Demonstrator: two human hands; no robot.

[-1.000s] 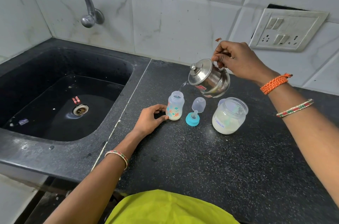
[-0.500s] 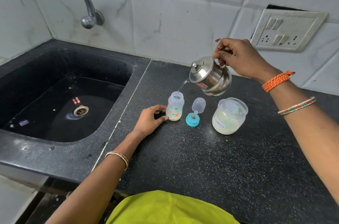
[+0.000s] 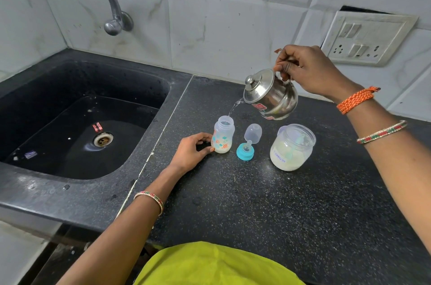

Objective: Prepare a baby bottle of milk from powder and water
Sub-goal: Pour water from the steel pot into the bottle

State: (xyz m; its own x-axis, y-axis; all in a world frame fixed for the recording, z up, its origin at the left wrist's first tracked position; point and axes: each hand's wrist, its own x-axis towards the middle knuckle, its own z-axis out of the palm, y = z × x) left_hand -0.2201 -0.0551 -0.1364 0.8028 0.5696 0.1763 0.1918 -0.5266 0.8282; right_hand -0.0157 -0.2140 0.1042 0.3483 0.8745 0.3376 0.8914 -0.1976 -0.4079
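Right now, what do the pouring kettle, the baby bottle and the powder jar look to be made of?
Kettle: polished metal, probably stainless steel; its lid and body mirror the surroundings. Baby bottle: translucent, slightly frosted plastic by the look; white contents show through its printed wall. Powder jar: clear wall with pale powder visible inside; glass or clear plastic, I cannot tell which.

Open baby bottle (image 3: 222,135) stands upright, white powder at bottom, tilted steel kettle (image 3: 271,95) pouring water in.
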